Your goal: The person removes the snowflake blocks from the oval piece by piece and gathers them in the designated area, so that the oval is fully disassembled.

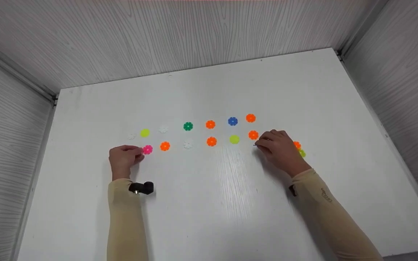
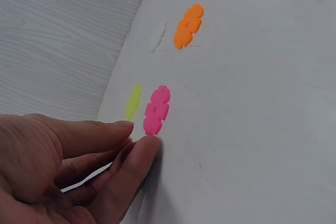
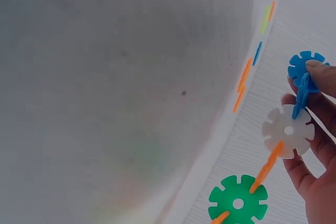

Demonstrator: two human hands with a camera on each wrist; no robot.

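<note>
We saw the left hand (image 1: 123,158) at the left end of the near row, its fingers loosely bent and their tips close together; one fingertip met the edge of a pink disc (image 1: 147,149), which lay flat on the white table (image 1: 201,224); a yellow disc (image 1: 145,133) lay just beyond it. We saw the right hand (image 1: 279,150) by that row's right end, its thumb and fingers pinching a blue disc (image 3: 298,66); a second blue disc (image 3: 302,96) linked that one to a white disc (image 3: 275,128), behind which some fingers showed; an orange disc (image 3: 266,167) joined the white one to a green disc (image 3: 226,195), and a further orange piece (image 3: 220,217) was slotted into the green.

Nearest the right fingertips in the head view, we found a flat orange disc (image 1: 253,135); past the back of that hand an orange edge (image 1: 297,145) and a lime edge (image 1: 302,153) peeped out, and we could not tell whether they belonged to the chain; in the far row we noted a dark green disc (image 1: 188,126) and a flat blue disc (image 1: 233,121).
</note>
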